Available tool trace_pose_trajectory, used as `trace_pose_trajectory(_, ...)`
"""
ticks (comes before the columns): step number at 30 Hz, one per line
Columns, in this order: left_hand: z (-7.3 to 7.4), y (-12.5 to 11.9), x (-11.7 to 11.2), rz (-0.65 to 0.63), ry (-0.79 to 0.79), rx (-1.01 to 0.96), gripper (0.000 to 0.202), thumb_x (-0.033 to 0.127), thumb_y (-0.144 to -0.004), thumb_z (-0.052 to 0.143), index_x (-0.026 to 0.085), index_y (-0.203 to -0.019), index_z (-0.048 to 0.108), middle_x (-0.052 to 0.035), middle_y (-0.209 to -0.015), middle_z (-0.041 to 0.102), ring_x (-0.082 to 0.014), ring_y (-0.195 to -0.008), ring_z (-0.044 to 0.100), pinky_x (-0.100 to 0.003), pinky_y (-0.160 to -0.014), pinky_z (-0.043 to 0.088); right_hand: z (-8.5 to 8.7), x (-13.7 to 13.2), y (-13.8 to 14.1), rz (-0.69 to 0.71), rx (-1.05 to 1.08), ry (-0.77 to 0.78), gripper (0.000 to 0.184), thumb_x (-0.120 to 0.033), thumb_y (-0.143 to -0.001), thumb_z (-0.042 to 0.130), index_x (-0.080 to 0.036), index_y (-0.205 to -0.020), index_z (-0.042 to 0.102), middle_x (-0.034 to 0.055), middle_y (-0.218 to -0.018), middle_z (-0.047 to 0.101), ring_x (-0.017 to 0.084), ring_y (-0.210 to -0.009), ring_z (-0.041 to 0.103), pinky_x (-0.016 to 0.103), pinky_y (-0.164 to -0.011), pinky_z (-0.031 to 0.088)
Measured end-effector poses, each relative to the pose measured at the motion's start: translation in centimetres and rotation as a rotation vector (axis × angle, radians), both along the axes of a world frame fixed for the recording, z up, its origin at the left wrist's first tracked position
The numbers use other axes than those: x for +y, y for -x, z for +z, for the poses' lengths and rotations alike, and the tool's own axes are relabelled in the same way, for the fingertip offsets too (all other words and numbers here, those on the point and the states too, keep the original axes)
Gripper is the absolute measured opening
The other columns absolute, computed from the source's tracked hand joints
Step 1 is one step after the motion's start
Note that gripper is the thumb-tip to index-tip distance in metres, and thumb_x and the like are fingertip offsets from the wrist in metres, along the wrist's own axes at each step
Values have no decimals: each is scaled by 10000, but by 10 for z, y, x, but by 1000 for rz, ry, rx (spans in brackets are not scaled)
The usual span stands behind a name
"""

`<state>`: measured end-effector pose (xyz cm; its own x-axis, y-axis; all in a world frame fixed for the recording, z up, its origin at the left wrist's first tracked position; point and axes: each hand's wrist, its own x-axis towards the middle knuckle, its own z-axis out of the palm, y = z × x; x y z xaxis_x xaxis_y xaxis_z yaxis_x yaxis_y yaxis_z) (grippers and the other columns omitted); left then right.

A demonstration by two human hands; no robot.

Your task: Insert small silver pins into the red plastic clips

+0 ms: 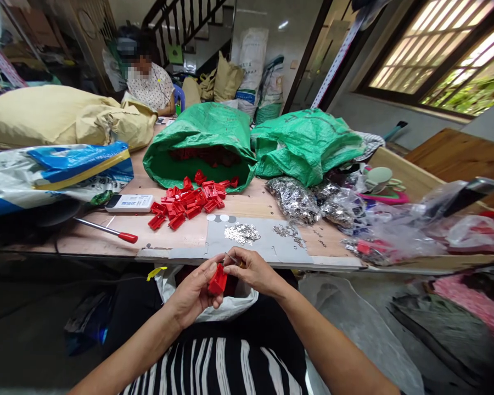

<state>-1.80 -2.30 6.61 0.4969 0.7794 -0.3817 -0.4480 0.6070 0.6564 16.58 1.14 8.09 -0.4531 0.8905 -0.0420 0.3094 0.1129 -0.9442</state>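
Observation:
My left hand (196, 289) is closed around a small red plastic part (218, 281), held just in front of the table edge. Close beside it, my right hand (251, 270) pinches a thin pointed tool (235, 261) with a yellowish handle, its tip near the top of the red part. Below both hands an open white bag (226, 308) rests at my lap. On the table ahead lie a pile of small silvery metal pieces (242, 234) and a looser scatter of darker metal bits (288, 235), both on a grey sheet (263, 247).
Red plastic parts (185, 203) spill from an open green sack (206, 126). Another green sack (308, 144) and clear bags of metal pieces (293, 198) stand right. A white device (129, 203) and a red-handled lever (107, 229) lie left. A person (150, 85) sits across the table.

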Motion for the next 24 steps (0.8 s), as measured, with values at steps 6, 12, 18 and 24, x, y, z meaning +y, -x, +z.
trace_pose_trajectory(6, -7, 3, 2, -114, 30, 72, 502, 338, -819, 620, 221, -1282, 469, -16, -800, 624, -78, -424, 551, -208, -398, 445, -9, -4, 3, 110, 36, 96, 141, -201, -740, 636, -183, -744, 496, -47, -719, 467, 106, -686, 399, 219, -645, 346)
trace_pose_trajectory(12, -11, -3, 7, -98, -14, 221, 519, 494, -861, 487, 210, -1295, 459, -11, -693, 628, -104, -443, 572, -203, -411, 420, -26, -9, 3, -13, 105, 114, 165, -236, -762, 599, -192, -747, 440, -48, -712, 429, 103, -662, 378, 220, -613, 327)
trace_pose_trajectory(18, -13, 4, 11, 113, -718, 672, 424, 400, -777, 648, 228, -1163, 616, -79, -1104, 645, -202, -947, 636, -312, -800, 511, -31, -11, 1, -216, 49, -17, 146, -266, -800, 575, -202, -778, 445, -50, -708, 449, 102, -635, 393, 225, -596, 327)
trace_pose_trajectory(24, -16, 4, 7, 246, -1212, 902, 454, 241, -720, 728, 199, -1153, 599, -80, -1087, 665, -218, -1027, 605, -356, -905, 484, -23, -15, 8, -314, 18, -92, 130, -274, -814, 568, -205, -788, 462, -41, -723, 491, 112, -652, 446, 234, -612, 357)
